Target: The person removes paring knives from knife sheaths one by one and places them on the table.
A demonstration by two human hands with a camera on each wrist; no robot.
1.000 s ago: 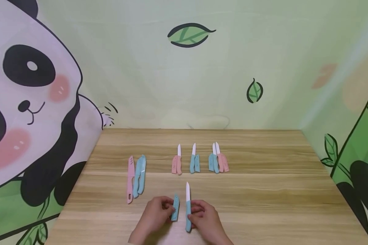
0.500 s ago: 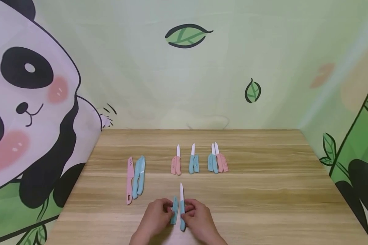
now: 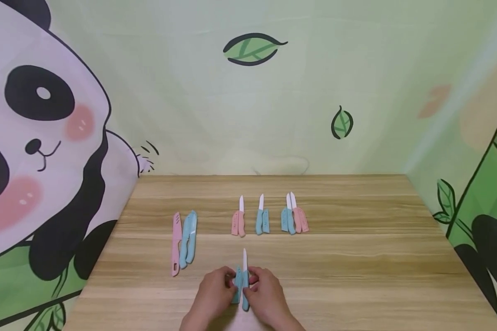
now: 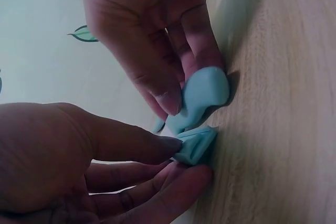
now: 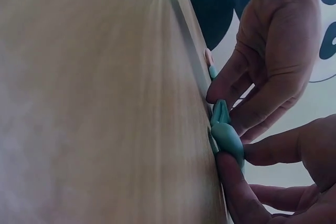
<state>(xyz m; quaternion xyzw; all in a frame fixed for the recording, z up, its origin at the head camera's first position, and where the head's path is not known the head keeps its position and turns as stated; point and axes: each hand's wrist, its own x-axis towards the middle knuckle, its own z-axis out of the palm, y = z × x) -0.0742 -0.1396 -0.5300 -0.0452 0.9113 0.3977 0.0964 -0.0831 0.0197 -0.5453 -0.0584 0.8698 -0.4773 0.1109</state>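
Observation:
My left hand (image 3: 216, 288) pinches a blue knife sheath (image 3: 237, 294) between thumb and fingers, low over the table. Just right of it, my right hand (image 3: 267, 289) pinches the blue handle of a small knife (image 3: 245, 276), whose white blade points away from me. Sheath and knife lie side by side, close together, the blade outside the sheath. In the left wrist view the sheath's open end (image 4: 197, 145) sits beside the rounded handle end (image 4: 207, 90). The right wrist view shows the handle (image 5: 229, 139) near the tabletop; its blade is hidden there.
A pink sheathed knife (image 3: 176, 243) and two blue folded-looking pieces (image 3: 188, 239) lie at the left. Farther back lie a pink knife (image 3: 242, 216) and a blue knife (image 3: 260, 215), each beside its sheath, then a blue-and-pink pair (image 3: 295, 214) with sheaths. A printed cloth wall (image 3: 182, 92) stands behind the table.
My right hand has moved left with the knife, closing the gap to the sheath. My left hand has shifted slightly with the sheath. The other knives have stayed in place.

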